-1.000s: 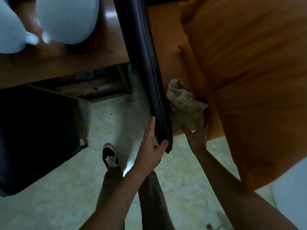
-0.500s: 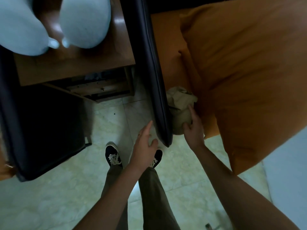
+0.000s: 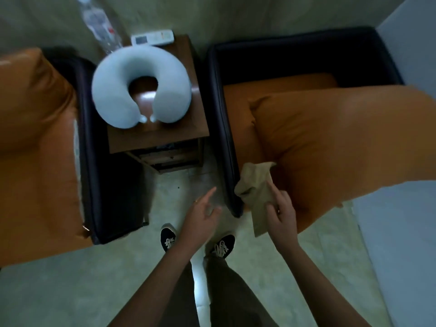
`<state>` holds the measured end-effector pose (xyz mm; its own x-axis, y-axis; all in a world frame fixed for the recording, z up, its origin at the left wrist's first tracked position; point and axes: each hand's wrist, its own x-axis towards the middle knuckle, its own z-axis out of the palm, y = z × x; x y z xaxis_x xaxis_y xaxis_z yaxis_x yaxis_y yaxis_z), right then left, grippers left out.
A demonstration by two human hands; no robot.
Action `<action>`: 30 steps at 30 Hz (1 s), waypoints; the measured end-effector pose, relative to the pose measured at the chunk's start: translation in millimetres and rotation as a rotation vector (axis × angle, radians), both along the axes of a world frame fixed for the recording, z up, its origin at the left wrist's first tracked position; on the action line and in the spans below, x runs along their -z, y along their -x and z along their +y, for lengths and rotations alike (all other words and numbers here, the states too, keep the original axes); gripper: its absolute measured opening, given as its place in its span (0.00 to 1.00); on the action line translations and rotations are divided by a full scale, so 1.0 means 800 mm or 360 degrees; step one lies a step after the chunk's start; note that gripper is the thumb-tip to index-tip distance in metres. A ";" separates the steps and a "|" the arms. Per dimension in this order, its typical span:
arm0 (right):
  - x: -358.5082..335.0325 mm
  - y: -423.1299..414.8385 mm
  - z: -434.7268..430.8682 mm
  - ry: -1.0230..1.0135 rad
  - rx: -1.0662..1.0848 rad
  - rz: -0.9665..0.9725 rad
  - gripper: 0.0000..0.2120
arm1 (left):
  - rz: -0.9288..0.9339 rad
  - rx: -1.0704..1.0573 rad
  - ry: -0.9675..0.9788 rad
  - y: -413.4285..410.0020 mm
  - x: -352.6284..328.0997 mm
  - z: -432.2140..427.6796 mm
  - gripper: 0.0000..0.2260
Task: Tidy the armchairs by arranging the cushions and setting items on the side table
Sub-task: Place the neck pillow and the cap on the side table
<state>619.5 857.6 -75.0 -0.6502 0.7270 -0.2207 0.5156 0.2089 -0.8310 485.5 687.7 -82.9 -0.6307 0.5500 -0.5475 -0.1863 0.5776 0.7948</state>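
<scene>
Person is standing in front of the tabletop [image 3: 165,135], which is sitting between two armchairs.

- Right hand [image 3: 282,213] is pinching a beige cloth [image 3: 256,185], thumb and fingers curling round its middle. The cloth is hanging crumpled, its long axis running roughly toward the tabletop and its upper end drooping at the front of the armrest [image 3: 224,138] just right of the tabletop.
- Left hand [image 3: 200,215] is hovering spread and slack, holding nothing, forefinger pointing toward the tabletop. It is nearer the tabletop than the right hand.
- From the cloth, the tabletop is lying ahead and to the left, beyond the armrest.
- Neck pillow [image 3: 113,90] is taking up most of the tabletop; only the front strip is showing bare.
- Orange cushion [image 3: 342,142], right of the tabletop, is lying skewed and overhanging the seat front.

My guess: the cloth is heading up over the armrest to that front strip.
</scene>
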 end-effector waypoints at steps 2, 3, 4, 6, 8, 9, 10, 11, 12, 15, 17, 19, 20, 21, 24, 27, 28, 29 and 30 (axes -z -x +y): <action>-0.041 0.004 -0.003 0.0063 0.0041 0.0077 0.27 | 0.0055 -0.0015 -0.0045 0.007 -0.029 -0.004 0.23; -0.061 0.009 -0.005 0.0107 0.0073 0.0111 0.27 | 0.0080 -0.0025 -0.0067 0.010 -0.043 -0.005 0.22; -0.080 0.013 -0.007 0.0159 0.0100 0.0143 0.27 | 0.0110 -0.0041 -0.0089 0.013 -0.057 -0.006 0.21; -0.120 0.023 -0.012 0.0244 0.0118 0.0229 0.26 | 0.0168 -0.0073 -0.0121 0.020 -0.087 -0.007 0.19; -0.156 0.033 -0.014 0.0303 0.0120 0.0342 0.23 | 0.0232 -0.0112 -0.0180 0.027 -0.116 -0.011 0.18; -0.173 0.039 -0.015 0.0350 0.0140 0.0393 0.23 | 0.0262 -0.0136 -0.0216 0.031 -0.130 -0.013 0.19; -0.189 0.043 -0.015 0.0408 0.0173 0.0439 0.23 | 0.0280 -0.0184 -0.0263 0.036 -0.141 -0.017 0.23; -0.206 0.048 -0.016 0.0477 0.0213 0.0488 0.24 | 0.0283 -0.0287 -0.0293 0.041 -0.152 -0.020 0.28; -0.221 0.052 -0.017 0.0555 0.0258 0.0548 0.23 | 0.0259 -0.0427 -0.0326 0.045 -0.166 -0.022 0.31; -0.265 0.063 -0.019 0.0855 0.0345 0.0783 0.21 | -0.0070 -0.0837 -0.0502 0.060 -0.202 -0.025 0.27; -0.288 0.071 -0.024 0.1018 0.0299 0.0906 0.20 | -0.0440 -0.0884 -0.0724 0.073 -0.227 -0.026 0.31; -0.301 0.080 -0.032 0.1111 0.0220 0.0945 0.23 | -0.0580 -0.0831 -0.1002 0.090 -0.251 -0.029 0.28; -0.306 0.084 -0.036 0.1148 0.0180 0.0947 0.26 | -0.0571 -0.0822 -0.1099 0.099 -0.264 -0.031 0.22; -0.310 0.090 -0.041 0.1168 0.0137 0.0950 0.29 | -0.0552 -0.0836 -0.1160 0.109 -0.275 -0.034 0.19; -0.327 0.116 -0.049 0.1155 0.0015 0.1001 0.32 | -0.0449 -0.0780 -0.1238 0.138 -0.298 -0.047 0.20; -0.345 0.149 -0.051 0.1066 -0.0079 0.1080 0.34 | -0.0282 -0.0650 -0.1199 0.154 -0.311 -0.057 0.22; -0.349 0.159 -0.052 0.1023 -0.0117 0.1088 0.35 | -0.0249 -0.0645 -0.1194 0.159 -0.315 -0.059 0.22; -0.353 0.168 -0.052 0.0992 -0.0151 0.1083 0.37 | -0.0229 -0.0667 -0.1184 0.164 -0.317 -0.061 0.20; -0.357 0.177 -0.053 0.0988 -0.0174 0.1069 0.37 | -0.0210 -0.0711 -0.1181 0.170 -0.319 -0.064 0.19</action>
<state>478.2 815.1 210.4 -0.8411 0.5312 -0.1019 -0.1120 -0.3554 -0.9280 349.8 636.3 172.4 -0.8291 0.5096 -0.2300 -0.3885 -0.2292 0.8925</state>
